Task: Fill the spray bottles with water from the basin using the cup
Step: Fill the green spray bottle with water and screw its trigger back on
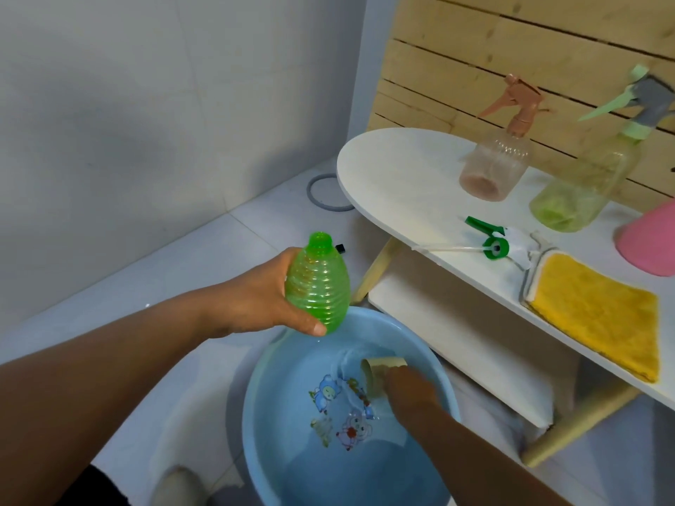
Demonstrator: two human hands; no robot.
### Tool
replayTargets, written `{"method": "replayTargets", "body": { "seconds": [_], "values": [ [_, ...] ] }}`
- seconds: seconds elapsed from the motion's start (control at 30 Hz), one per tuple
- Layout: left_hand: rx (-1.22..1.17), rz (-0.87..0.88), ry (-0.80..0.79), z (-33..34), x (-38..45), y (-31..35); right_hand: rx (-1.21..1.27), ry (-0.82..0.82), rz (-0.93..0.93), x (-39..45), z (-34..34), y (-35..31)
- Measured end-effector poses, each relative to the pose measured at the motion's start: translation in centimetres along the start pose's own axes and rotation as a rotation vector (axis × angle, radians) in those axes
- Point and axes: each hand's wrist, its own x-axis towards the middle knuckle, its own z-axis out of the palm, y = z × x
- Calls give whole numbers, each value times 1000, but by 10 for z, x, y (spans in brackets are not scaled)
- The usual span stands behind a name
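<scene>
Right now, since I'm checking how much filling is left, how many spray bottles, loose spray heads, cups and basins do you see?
Spray bottles: 3, the green bottle, pink bottle and yellow-green bottle
Loose spray heads: 1, the green spray head
Cups: 1, the cup
Basins: 1, the blue basin
Total: 6

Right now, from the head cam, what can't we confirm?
- Cup: mostly underwater, half covered by the right hand; fill level unreadable.
- Right hand fingers: submerged and blurred, grip shape unclear.
- Green bottle: left hand wraps its near side; contents unclear.
- Pink object: cut off by the right edge, identity unknown.
- Basin: near rim cut off by the bottom edge.
</scene>
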Motion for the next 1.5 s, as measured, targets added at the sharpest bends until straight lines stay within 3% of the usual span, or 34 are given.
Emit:
{"method": "replayTargets", "body": {
  "seconds": [0.2, 0.5, 0.8, 1.2, 1.5],
  "values": [
    [24, -59, 16, -5, 2, -10, -69, -39, -22, 1, 28, -11],
    [54, -11, 8, -5, -4, -1, 711, 36, 173, -2, 3, 10],
    [79, -7, 31, -4, -22, 8, 1013, 153, 91, -64, -88, 16],
    [210, 15, -16, 3, -29, -8, 977, 312, -148, -140, -205, 12],
    [327, 68, -86, 20, -20, -13, 1036, 370, -232, -141, -215, 8]
  ]
}}
